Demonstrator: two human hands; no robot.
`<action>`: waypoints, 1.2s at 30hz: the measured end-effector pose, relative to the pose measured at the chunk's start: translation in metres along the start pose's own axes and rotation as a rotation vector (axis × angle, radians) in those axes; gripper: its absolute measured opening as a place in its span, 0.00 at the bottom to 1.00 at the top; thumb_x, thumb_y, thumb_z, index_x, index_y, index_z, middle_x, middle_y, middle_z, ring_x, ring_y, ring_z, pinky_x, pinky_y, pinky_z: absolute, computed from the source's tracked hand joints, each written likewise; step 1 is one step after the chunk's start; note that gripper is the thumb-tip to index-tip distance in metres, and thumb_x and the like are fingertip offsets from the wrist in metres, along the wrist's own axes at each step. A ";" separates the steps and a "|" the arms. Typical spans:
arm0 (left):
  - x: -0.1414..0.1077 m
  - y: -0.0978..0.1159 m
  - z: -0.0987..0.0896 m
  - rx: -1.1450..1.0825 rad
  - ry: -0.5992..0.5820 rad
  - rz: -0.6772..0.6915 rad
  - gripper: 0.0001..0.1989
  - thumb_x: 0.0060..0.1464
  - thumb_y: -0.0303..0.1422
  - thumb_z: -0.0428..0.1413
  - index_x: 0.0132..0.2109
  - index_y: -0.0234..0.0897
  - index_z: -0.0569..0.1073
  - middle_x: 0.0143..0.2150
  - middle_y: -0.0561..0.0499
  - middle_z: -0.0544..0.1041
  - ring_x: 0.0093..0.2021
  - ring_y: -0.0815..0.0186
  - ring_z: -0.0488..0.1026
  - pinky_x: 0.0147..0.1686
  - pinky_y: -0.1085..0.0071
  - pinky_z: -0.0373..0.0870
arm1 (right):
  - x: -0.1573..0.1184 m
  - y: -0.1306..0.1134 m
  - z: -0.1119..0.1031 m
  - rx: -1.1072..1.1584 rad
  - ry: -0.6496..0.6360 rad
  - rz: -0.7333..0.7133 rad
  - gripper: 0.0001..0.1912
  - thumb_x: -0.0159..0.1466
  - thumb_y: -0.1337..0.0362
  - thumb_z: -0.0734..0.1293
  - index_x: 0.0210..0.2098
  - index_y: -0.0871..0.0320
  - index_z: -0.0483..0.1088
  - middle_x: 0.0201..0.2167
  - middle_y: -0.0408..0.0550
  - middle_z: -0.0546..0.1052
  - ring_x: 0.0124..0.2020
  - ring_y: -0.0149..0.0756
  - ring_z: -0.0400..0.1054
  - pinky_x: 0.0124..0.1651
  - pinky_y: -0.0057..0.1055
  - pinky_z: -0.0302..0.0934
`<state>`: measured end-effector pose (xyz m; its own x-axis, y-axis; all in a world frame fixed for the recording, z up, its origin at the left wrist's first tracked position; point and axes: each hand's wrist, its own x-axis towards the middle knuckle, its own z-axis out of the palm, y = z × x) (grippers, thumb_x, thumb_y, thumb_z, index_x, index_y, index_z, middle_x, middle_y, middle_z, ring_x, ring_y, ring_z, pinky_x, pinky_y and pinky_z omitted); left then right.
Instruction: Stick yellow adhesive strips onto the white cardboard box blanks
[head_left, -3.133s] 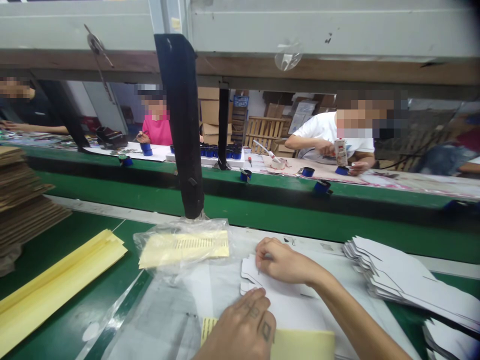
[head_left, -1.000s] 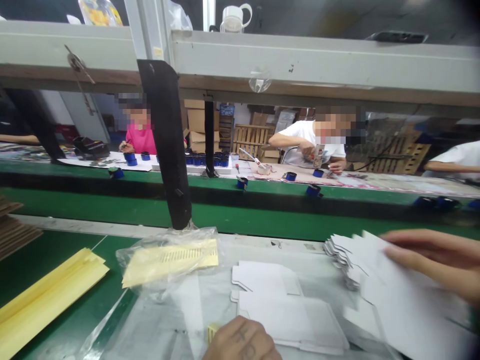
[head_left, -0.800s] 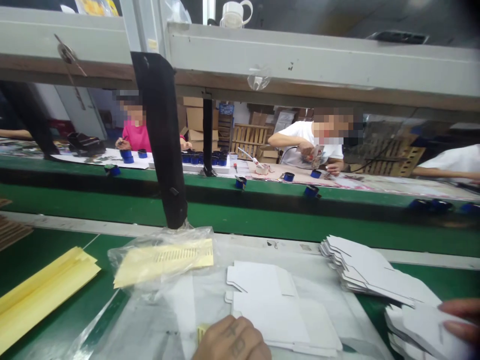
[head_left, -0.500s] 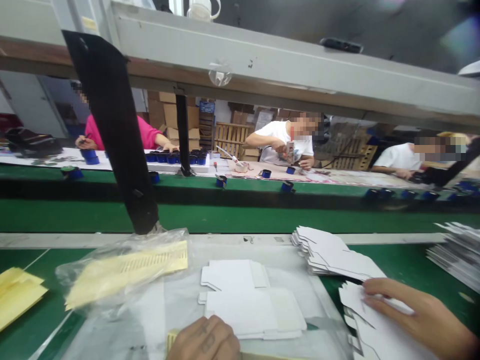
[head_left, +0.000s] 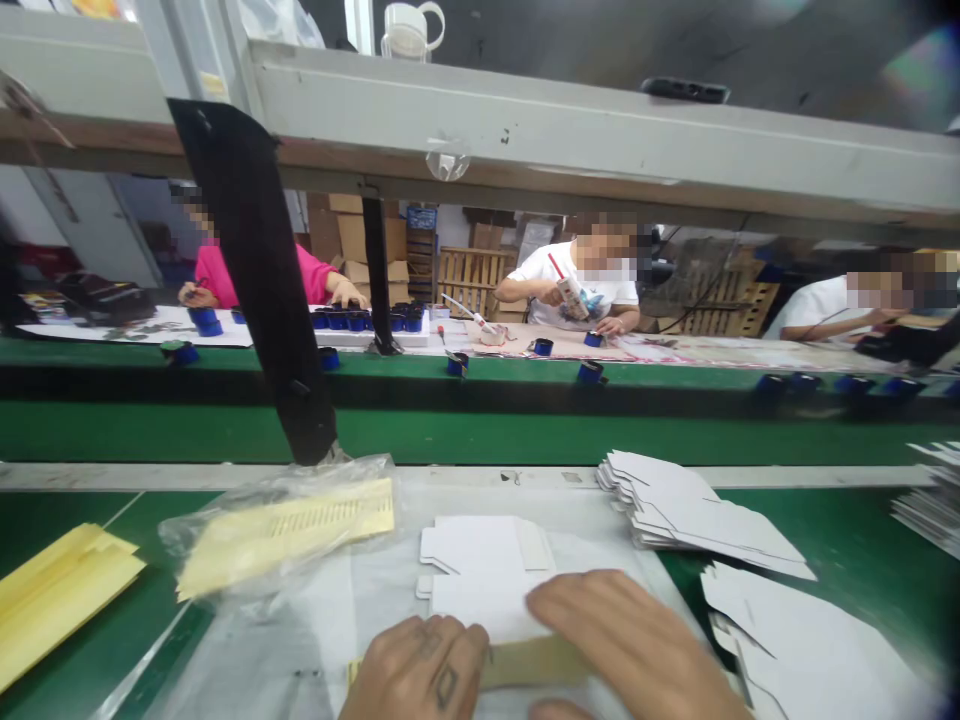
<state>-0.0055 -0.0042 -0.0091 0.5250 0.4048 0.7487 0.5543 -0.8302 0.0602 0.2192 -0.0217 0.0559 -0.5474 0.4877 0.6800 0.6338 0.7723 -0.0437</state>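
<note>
My left hand [head_left: 420,668], fingers curled, grips a yellow label strip [head_left: 536,662] low in the view. A printed bit of the strip shows to the left of the knuckles. My right hand [head_left: 626,645] lies over the strip's right end, its fingers stretched and the thumb apart. Its fingertips reach the near white flat carton [head_left: 480,597] and hide part of it; whether they press on the strip I cannot tell. Just behind lies another white flat carton [head_left: 472,543], partly overlapped by the near one.
Stacks of white flat cartons [head_left: 690,510] and more cartons [head_left: 810,630] lie on the right. Yellow label sheets in a clear bag [head_left: 300,530] and loose yellow sheets [head_left: 67,600] are on the left. Beyond a black post [head_left: 255,280], people work across a green conveyor [head_left: 465,435].
My right hand has left the white carton stack on the right and moved left over the strip and near carton. My left hand stays on the strip; the view has shifted slightly.
</note>
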 end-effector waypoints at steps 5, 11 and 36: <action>0.001 -0.006 -0.008 -0.036 -0.044 -0.120 0.10 0.62 0.20 0.44 0.39 0.36 0.67 0.26 0.52 0.73 0.25 0.64 0.74 0.26 0.70 0.70 | 0.024 -0.011 0.051 0.120 -0.091 0.060 0.15 0.68 0.73 0.56 0.33 0.57 0.72 0.21 0.42 0.76 0.21 0.32 0.69 0.27 0.30 0.59; 0.001 -0.003 -0.011 0.004 -0.043 -0.212 0.12 0.61 0.22 0.42 0.35 0.39 0.67 0.25 0.54 0.73 0.24 0.64 0.73 0.24 0.68 0.67 | 0.021 0.001 0.046 0.278 -0.224 0.111 0.10 0.67 0.72 0.61 0.37 0.55 0.73 0.28 0.42 0.79 0.27 0.32 0.73 0.31 0.28 0.63; -0.014 -0.005 0.018 0.160 0.027 -0.039 0.10 0.50 0.17 0.47 0.34 0.33 0.70 0.35 0.43 0.81 0.37 0.58 0.81 0.36 0.65 0.81 | 0.082 0.042 0.099 0.726 -0.400 0.794 0.08 0.58 0.59 0.64 0.27 0.56 0.71 0.55 0.57 0.74 0.59 0.51 0.66 0.63 0.51 0.52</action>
<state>-0.0034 0.0013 -0.0317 0.4846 0.4237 0.7653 0.6708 -0.7415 -0.0143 0.1469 0.0911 0.0370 -0.3509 0.9364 -0.0039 0.4844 0.1779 -0.8565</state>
